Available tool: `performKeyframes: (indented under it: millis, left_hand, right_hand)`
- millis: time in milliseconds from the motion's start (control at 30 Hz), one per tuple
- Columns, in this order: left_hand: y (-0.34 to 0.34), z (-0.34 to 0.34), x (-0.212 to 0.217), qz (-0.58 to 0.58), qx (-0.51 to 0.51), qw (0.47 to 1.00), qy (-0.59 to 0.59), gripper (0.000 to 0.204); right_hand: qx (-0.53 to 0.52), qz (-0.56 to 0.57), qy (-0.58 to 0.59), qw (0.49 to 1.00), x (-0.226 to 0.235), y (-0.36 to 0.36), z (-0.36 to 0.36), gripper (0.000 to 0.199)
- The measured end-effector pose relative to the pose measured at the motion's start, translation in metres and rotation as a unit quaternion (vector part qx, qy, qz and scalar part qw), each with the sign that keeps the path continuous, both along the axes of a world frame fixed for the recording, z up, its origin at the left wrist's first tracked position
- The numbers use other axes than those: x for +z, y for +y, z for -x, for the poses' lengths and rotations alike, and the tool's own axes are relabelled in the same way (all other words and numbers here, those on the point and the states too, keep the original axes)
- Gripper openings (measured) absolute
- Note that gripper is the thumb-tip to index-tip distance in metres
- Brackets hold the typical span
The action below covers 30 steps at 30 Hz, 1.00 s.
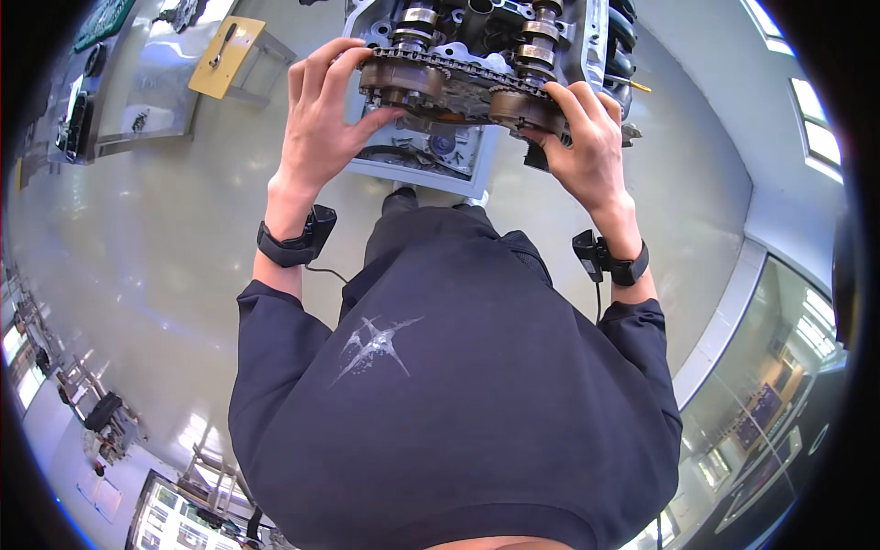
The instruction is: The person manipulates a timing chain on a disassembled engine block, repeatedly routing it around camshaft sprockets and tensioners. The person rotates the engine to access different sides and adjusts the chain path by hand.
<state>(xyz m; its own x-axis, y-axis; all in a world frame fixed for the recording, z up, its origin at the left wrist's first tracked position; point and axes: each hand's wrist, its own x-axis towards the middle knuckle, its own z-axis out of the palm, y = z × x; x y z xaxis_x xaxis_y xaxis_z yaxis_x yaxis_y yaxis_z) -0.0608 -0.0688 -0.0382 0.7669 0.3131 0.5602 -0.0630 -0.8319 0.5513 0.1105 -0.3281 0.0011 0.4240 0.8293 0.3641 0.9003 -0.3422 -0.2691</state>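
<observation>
An engine with its top uncovered stands in front of me, showing two camshafts side by side. Each camshaft ends toward me in a brown toothed sprocket, and a timing chain runs across both. My left hand curls round the left sprocket, fingers on the chain side at the top and thumb beneath. Round the right sprocket my right hand is closed the same way, fingertips on its upper right edge and thumb below. The sprockets' far faces are hidden.
Below the engine is a pale blue-grey stand with a tray holding parts. A yellow-topped stool with a tool on it stands at the left, beside a metal workbench. A glass panel is at the right.
</observation>
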Motion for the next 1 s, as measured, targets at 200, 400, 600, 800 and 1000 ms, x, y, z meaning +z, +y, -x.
performKeyframes:
  millis: [200,400,600,800,1000]
  left_hand:
    - [0.013,-0.017,0.025,-0.127,-0.072,0.983,0.112,0.07]
    - [0.023,-0.026,0.03,-0.144,-0.154,0.97,0.118,0.065]
    - [0.022,-0.037,0.048,-0.191,-0.221,0.943,0.163,0.064]
    - [0.022,-0.041,0.05,-0.208,-0.234,0.933,0.179,0.064]
    - [0.017,-0.045,0.055,-0.225,-0.222,0.93,0.188,0.065]
  right_hand:
    - [0.0,-0.034,0.018,0.999,-0.005,-0.004,-0.001,0.049]
    - [0.001,-0.052,0.02,0.998,-0.004,-0.004,-0.002,0.049]
    - [-0.021,-0.064,0.051,0.996,-0.015,-0.013,-0.003,0.053]
    - [-0.034,-0.051,0.066,0.996,-0.021,-0.017,-0.003,0.053]
    - [-0.046,-0.087,0.039,0.994,-0.028,-0.017,-0.003,0.054]
